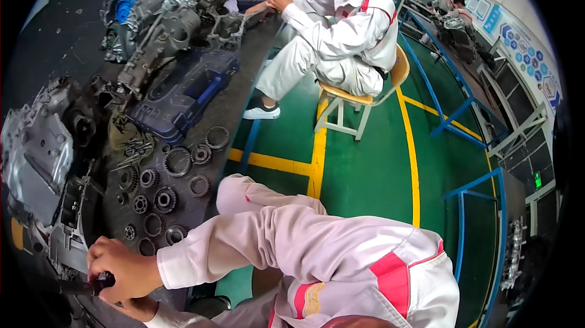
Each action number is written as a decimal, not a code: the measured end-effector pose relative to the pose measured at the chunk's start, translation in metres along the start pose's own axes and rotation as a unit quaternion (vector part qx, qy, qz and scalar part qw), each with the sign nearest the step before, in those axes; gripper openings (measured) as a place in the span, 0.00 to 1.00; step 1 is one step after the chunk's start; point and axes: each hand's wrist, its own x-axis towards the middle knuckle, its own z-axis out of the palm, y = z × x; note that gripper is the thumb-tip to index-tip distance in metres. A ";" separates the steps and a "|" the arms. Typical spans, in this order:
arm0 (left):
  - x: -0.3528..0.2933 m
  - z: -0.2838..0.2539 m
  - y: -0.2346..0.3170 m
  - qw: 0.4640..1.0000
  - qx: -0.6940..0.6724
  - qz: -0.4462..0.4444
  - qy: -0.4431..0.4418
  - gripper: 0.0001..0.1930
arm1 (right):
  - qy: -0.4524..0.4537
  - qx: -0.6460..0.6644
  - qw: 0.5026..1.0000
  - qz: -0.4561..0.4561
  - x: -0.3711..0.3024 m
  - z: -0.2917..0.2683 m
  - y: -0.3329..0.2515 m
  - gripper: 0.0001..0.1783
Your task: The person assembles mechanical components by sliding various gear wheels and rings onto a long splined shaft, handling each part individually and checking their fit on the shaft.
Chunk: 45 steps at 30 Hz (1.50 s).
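Observation:
My right hand (125, 269) is at the lower left, its fingers curled round the end of a dark metal shaft (76, 287). A small, dark, knobbly end piece (105, 279) shows between the thumb and fingers. My left hand (137, 307) lies just below, mostly covered by the right one, and its fingers are hidden. Beside the hands stands an open grey metal gearbox housing (70, 230). Several loose gears and rings lie on the dark workbench (204, 206) close by, among them a toothed gear (164, 200) and a bearing (141, 204).
A blue tool case (186, 93) lies farther along the bench, near large transmission casings (155, 26). A silver casing (36, 163) stands at the left. Another person (347, 29) sits on a wooden chair (399, 69) beside the bench. Blue-framed benches (499, 230) line the right.

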 end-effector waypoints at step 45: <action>-0.007 0.022 0.030 0.992 0.035 0.041 0.117 0.35 | -0.198 -0.370 0.902 0.104 -0.081 -0.123 0.050 0.33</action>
